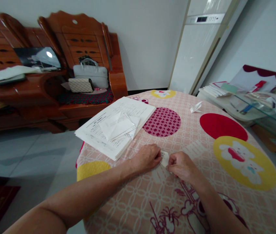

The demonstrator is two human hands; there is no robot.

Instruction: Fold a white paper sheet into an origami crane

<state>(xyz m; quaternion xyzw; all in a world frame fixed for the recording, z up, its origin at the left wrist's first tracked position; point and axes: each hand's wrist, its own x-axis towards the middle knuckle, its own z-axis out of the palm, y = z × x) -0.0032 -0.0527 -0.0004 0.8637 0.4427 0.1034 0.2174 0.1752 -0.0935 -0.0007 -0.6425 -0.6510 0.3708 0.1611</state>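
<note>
- One small folded paper (164,159), dark print on its upper side, is between the two hands, near the middle of the cloth-covered tabletop (128,203).
- Left hand (149,156): fingers curled, grip closed on the paper's left end.
- Right hand (180,165): thumb and fingertips pinched, grip clamped on the paper's right end.
- Stack of printed sheets (96,138): toward the tabletop's far left edge, beyond the left hand.
- Folded paper squares (119,126): overlapping, on top of that stack.
- White folded paper figure (196,107): well apart from the hands, near the far right edge.
- Carved wooden armchair (78,34): beyond the far left edge, with a light gray handbag (92,76) on its seat.
- Floor-standing air conditioner (188,55): past the far edge.
</note>
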